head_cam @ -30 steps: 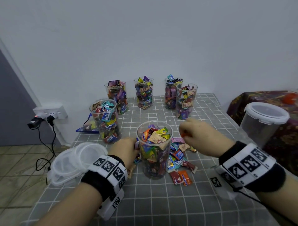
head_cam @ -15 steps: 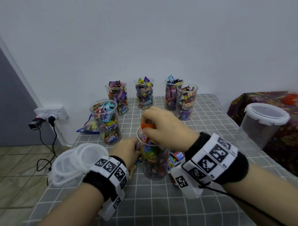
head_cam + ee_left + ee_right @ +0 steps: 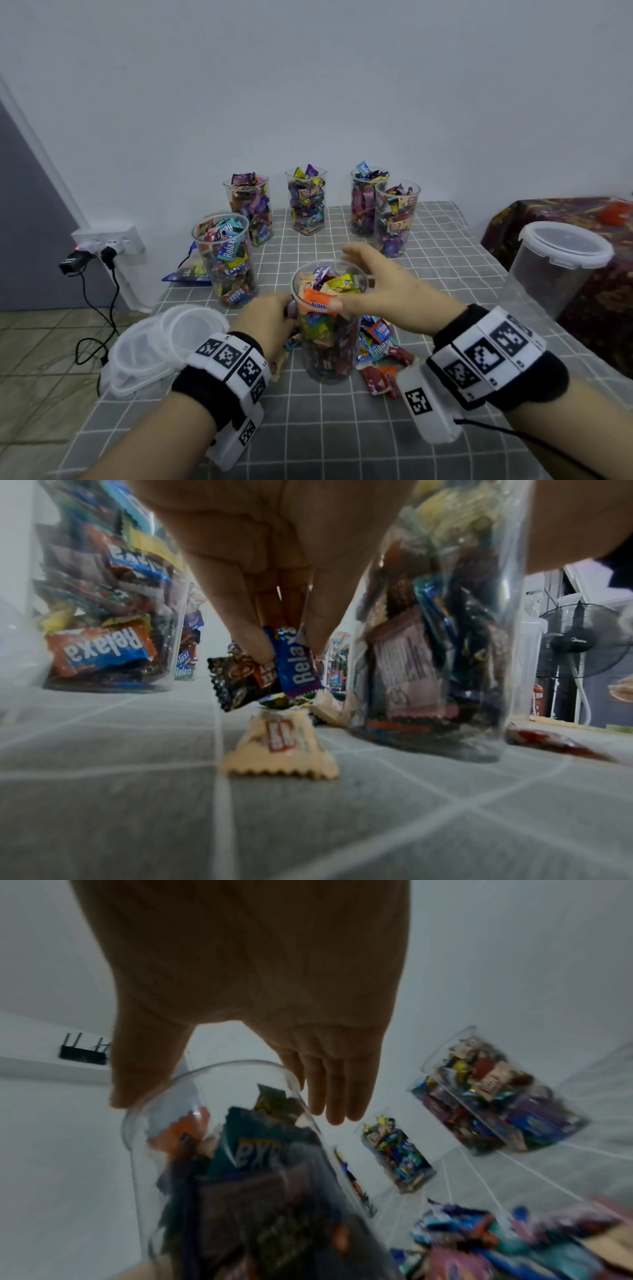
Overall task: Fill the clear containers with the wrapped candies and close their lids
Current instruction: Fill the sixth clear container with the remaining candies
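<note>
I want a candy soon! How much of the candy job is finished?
Done: five clear plastic cups heaped with wrapped candies at the back. In hand: the near clear cup looks full; the right hand is open over its rim, and the left hand pinches wrapped candies beside it. Left: loose candies on the grey checked cloth, and every cup lacks a lid; the clear lids sit stacked.

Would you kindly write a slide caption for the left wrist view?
Left hand pinches wrapped candies beside a filled container on the checked tablecloth.
</note>
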`<state>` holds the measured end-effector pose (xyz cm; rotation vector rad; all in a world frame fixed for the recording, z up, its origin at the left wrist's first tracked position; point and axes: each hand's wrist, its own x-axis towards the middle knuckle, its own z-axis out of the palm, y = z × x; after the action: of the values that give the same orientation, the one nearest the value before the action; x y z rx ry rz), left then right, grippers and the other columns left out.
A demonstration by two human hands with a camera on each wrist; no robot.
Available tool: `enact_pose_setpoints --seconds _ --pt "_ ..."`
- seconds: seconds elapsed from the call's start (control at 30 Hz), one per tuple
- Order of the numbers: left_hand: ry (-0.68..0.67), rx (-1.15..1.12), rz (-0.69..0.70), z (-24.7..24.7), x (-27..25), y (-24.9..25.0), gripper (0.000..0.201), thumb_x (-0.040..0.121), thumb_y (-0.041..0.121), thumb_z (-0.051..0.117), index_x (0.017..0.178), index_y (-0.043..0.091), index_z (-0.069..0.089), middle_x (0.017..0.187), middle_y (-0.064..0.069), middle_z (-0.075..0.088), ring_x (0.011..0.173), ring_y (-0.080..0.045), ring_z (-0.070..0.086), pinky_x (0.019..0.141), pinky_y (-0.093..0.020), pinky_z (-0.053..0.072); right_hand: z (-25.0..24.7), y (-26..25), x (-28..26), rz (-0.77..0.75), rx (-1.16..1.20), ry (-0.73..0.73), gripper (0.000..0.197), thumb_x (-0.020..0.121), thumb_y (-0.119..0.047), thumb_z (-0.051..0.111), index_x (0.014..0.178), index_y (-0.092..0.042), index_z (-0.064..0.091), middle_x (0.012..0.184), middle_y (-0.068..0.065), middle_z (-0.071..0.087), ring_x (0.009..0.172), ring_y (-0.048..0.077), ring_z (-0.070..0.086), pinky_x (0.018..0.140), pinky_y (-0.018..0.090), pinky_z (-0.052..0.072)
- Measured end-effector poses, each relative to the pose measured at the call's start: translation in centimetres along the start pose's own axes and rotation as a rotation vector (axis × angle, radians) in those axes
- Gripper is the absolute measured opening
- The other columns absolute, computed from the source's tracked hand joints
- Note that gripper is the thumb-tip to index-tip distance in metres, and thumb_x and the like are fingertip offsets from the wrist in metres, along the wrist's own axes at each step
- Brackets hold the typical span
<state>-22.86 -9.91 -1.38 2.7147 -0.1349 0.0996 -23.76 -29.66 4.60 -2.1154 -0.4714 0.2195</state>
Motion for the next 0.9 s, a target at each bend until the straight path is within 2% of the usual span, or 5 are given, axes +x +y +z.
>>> enact_pose_setpoints --seconds 0.47,0.57,0.67,0.77,0.9 --pt "0.306 -0.238 0.085 -6.8 -0.8 -0.2 0.013 0.084 0.021 0.067 0.075 0.022 0.058 0.069 0.008 0.058 0.067 -0.013 0.053 0.058 -0.027 0.035 1.4 1.8 -0.1 -0.002 0.225 -0.044 0.087 0.073 -0.018 0.079 0.141 -0.022 0.025 0.12 -0.019 0.046 0.106 -0.007 0.052 0.086 0.006 0.044" --pt "0.321 -0.371 0.125 -8.0 -0.6 0.7 0.008 0.084 0.017 0.067 0.078 0.016 0.062 0.072 0.0 0.063 0.07 -0.021 0.06 0.059 -0.032 0.046 1.4 1.7 -0.2 0.001 0.22 -0.047 0.087 0.073 -0.019 0.079 0.141 -0.023 0.024 0.118 -0.021 0.044 0.106 -0.007 0.05 0.085 0.005 0.043" --pt "0.294 -0.609 0.154 -8.7 -0.4 2.1 0.008 0.084 0.011 0.067 0.084 0.019 0.065 0.082 -0.004 0.07 0.078 -0.02 0.067 0.071 -0.035 0.056 1.4 1.7 -0.2 0.003 0.214 -0.045 0.087 0.073 -0.02 0.079 0.141 -0.023 0.024 0.122 -0.015 0.046 0.11 -0.002 0.051 0.092 0.012 0.044" --pt "0.171 -0.768 0.15 -8.4 -0.1 4.2 0.015 0.083 0.004 0.066 0.081 0.019 0.063 0.08 -0.001 0.068 0.072 -0.01 0.067 0.065 -0.022 0.057 1.6 1.9 -0.1 0.002 0.236 -0.026 0.087 0.071 -0.019 0.08 0.14 -0.022 0.026 0.13 -0.005 0.047 0.114 0.005 0.053 0.098 0.02 0.044" --pt "0.039 -0.713 0.166 -7.6 0.6 5.9 0.011 0.081 0.007 0.071 0.077 0.014 0.064 0.08 -0.01 0.068 0.082 -0.028 0.069 0.071 -0.034 0.059 1.8 2.0 -0.1 -0.013 0.283 -0.02 0.087 0.071 -0.018 0.081 0.14 -0.019 0.027 0.131 0.0 0.05 0.114 0.01 0.056 0.101 0.031 0.046"
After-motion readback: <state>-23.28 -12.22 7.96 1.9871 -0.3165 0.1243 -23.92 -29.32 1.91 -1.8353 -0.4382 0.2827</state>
